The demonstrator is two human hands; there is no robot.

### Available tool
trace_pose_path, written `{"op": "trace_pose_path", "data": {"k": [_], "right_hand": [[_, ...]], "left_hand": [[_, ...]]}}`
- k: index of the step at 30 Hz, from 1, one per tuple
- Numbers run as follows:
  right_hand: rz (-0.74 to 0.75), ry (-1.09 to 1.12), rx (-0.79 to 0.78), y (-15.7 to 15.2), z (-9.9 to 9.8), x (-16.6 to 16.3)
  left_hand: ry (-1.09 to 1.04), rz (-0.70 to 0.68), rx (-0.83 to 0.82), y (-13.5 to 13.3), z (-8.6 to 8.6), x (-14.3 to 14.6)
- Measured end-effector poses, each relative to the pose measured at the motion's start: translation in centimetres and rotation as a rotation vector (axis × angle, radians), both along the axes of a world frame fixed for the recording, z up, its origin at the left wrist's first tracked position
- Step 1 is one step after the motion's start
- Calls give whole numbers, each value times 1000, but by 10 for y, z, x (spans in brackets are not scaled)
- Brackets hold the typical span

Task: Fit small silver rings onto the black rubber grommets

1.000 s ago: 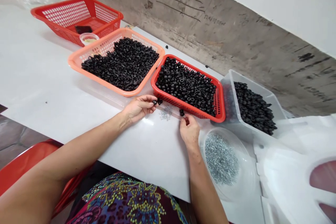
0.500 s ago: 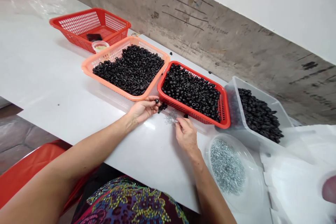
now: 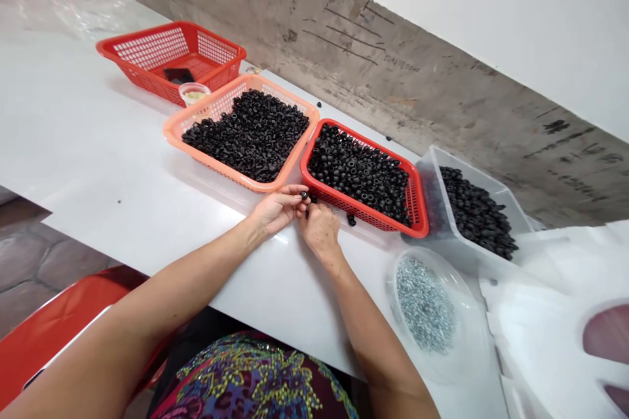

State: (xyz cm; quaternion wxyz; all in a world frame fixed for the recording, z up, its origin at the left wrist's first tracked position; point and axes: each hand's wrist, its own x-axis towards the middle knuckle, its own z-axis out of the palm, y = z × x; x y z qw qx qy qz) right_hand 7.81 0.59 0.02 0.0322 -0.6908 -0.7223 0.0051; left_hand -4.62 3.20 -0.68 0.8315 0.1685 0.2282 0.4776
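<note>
The person's left hand (image 3: pixel 278 209) pinches a small black ring (image 3: pixel 303 195) (rubber, it seems) between its fingertips. The right hand (image 3: pixel 319 230), fingers drawn together, is just beside it, holding I cannot tell what, before the red basket (image 3: pixel 361 217) on the worktop (image 3: pixel 98 111).
</note>
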Motion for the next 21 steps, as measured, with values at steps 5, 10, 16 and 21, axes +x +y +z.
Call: {"op": "trace_pose_path", "data": {"k": [5, 10, 16, 21], "right_hand": [[3, 173, 39, -9, 8, 8], [-83, 779, -42, -29, 20, 36], [-178, 1090, -57, -46, 22, 62], [-97, 1243, -13, -54, 7, 71]], "left_hand": [[-7, -34, 1, -2, 2, 1], [24, -84, -12, -8, 4, 4], [11, -173, 32, -15, -1, 11], [74, -196, 70, -22, -5, 18]]}}
